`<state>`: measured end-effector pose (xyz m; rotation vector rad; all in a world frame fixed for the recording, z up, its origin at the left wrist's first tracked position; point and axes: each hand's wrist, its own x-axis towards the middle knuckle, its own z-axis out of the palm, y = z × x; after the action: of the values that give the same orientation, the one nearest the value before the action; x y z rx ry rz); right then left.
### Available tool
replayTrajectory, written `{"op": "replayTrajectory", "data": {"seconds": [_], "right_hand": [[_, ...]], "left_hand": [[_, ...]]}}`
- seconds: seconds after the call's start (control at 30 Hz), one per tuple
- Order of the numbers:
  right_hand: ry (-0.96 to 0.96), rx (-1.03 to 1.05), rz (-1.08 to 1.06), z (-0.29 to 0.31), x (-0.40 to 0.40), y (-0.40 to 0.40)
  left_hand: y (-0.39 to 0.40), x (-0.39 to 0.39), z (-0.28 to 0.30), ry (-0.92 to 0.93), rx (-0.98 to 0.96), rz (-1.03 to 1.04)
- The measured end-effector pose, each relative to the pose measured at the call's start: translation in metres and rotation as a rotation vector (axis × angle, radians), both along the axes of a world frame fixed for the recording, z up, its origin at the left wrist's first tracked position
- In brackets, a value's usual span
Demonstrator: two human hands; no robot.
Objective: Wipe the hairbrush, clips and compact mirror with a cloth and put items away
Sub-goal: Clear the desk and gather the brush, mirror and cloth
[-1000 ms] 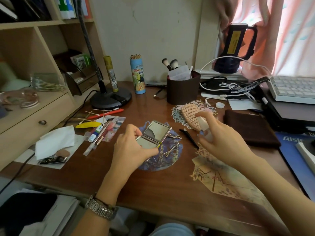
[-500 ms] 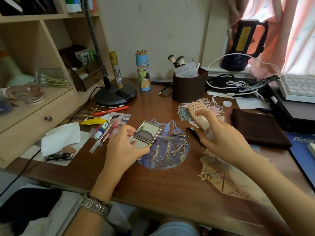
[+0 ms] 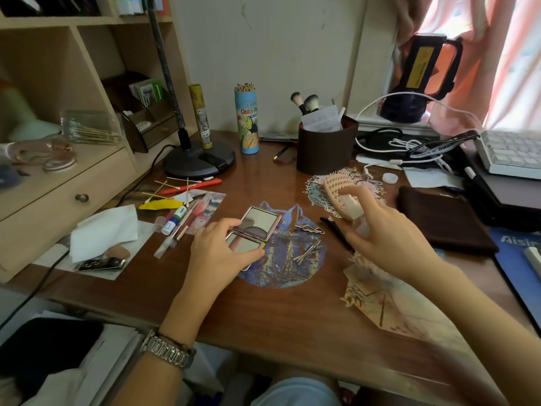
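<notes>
An open compact mirror (image 3: 257,225) lies over the left edge of a round blue mat (image 3: 288,265); my left hand (image 3: 222,253) holds its lower half between thumb and fingers. My right hand (image 3: 383,234) grips a small pale spray bottle (image 3: 352,210) to the right of the mirror. The peach hairbrush (image 3: 335,186) lies bristles up just behind that bottle. Metal hair clips (image 3: 307,250) lie on the mat and a black clip (image 3: 333,225) lies beside it. A dark brown cloth (image 3: 442,221) lies folded at the right.
A brown brush cup (image 3: 325,148), a pencil tube (image 3: 246,118) and a lamp base (image 3: 199,161) stand at the back. Cotton swabs, pens and a white tissue (image 3: 102,230) lie left. Cables and a keyboard (image 3: 515,153) sit at the right. A drawer unit (image 3: 58,206) flanks the left.
My left hand has drawn the open mirror slightly left and toward me on the mat. My right hand keeps hold of the spray bottle near the hairbrush.
</notes>
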<state>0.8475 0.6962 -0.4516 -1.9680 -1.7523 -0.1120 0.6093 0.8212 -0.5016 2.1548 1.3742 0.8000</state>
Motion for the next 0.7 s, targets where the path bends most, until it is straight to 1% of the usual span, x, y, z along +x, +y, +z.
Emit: {"op": "replayTrajectory", "data": {"seconds": [0.1,0.2,0.37,0.57,0.7], "right_hand": [[0.018,0.005,-0.014,0.006,0.003,-0.007],[0.022,0.013,-0.038,0.012,0.007,-0.018],[0.059,0.017,-0.037,0.02,0.011,-0.038],[0.058,0.032,-0.032,0.019,0.008,-0.062],[0.054,0.045,-0.032,0.014,0.004,-0.072]], "left_hand": [[-0.002,0.0,0.006,0.039,0.036,-0.011],[-0.005,0.004,0.014,0.024,0.062,-0.016],[-0.017,0.016,0.02,0.059,0.162,-0.056],[-0.039,0.026,0.013,0.113,0.261,-0.094],[-0.049,0.026,0.007,0.118,0.282,-0.096]]}}
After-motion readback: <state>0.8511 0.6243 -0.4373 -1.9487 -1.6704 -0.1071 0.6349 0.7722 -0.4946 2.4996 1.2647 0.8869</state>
